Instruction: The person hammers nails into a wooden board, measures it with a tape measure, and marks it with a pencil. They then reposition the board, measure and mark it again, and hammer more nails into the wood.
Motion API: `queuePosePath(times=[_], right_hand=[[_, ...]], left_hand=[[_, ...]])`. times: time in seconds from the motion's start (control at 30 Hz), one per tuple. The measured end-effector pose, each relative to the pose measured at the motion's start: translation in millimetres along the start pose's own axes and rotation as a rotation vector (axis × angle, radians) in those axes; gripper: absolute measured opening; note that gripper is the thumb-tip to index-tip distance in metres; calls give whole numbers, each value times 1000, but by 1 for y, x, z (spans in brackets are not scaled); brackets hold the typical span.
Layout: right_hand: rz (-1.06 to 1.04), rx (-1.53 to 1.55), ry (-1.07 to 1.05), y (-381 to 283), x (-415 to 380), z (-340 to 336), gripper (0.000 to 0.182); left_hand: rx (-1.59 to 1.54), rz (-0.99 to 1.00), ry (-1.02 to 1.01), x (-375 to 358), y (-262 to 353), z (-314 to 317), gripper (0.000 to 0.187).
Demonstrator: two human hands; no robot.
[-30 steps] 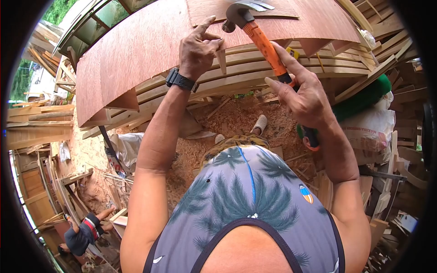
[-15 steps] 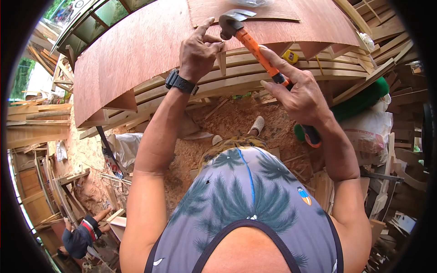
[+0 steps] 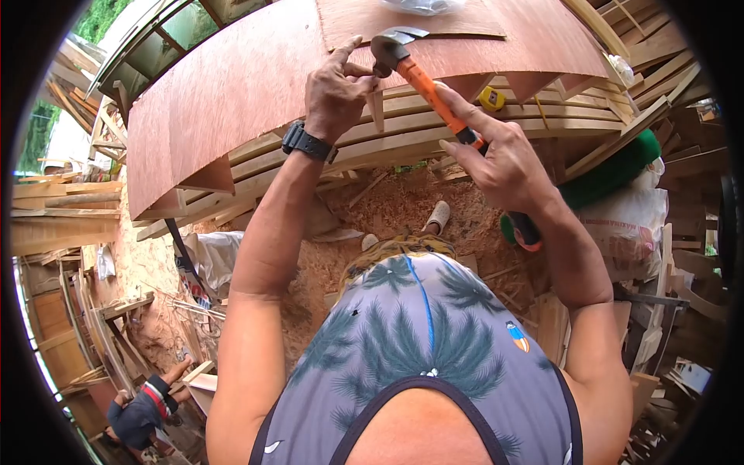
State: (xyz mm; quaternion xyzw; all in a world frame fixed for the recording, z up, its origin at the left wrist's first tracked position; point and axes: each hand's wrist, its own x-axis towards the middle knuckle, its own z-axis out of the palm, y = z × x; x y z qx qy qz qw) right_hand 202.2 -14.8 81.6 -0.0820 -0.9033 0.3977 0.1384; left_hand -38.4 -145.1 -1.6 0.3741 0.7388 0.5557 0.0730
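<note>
My right hand [image 3: 500, 155] is wrapped round the handle of an orange and black claw hammer [image 3: 422, 81]. The hammer's face is down beside the fingertips of my left hand [image 3: 335, 97], at the edge of a curved plywood sheet [image 3: 209, 101]. The left thumb and fingers are pinched together there, one finger stretched out on the plywood; whatever they hold is hidden by the hammer head. A smaller plywood piece [image 3: 473, 22] lies on the sheet, with a clear plastic bag [image 3: 425, 6] on top.
Curved wooden strips [image 3: 418, 120] run below the sheet, with a yellow tape measure [image 3: 491, 98] on them. A green roll [image 3: 620, 170] and a white sack [image 3: 632, 217] stand at the right. Wood shavings [image 3: 403, 194] cover the ground. Another person [image 3: 139, 415] is at the lower left.
The hammer head has come down slightly, closer to my left fingertips. At the lower left the other person has shifted a little to the right.
</note>
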Motion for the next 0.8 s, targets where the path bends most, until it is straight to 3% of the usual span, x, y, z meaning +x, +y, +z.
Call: queuePosePath(times=[0.07,0.13,0.2,0.23,0.27,0.33,0.37,0.5,0.8], right_hand=[[152,-25,-92,-8,0,-8,68],[119,27,-35,-5,-7,-5,68],[92,81,30,-3,-15,-6,68],[118,105,30,-4,-18,-10,67],[144,129,30,-3,-21,-12,67],[170,136,42,1,-28,-12,67],[186,137,51,2,-32,-12,67],[256,197,36,3,-39,-12,67],[177,181,20,18,-53,4,68]], left_hand=[[65,5,-15,0,5,-3,64],[131,0,-28,-3,5,-7,63],[119,99,-142,-4,1,-11,62],[296,249,-144,-10,7,-16,59],[296,249,-153,-11,3,-18,59],[911,613,9,-19,-9,-21,51],[890,588,0,-19,-14,-21,43],[912,649,5,-22,-17,-22,38],[943,716,80,-19,-24,-19,32]])
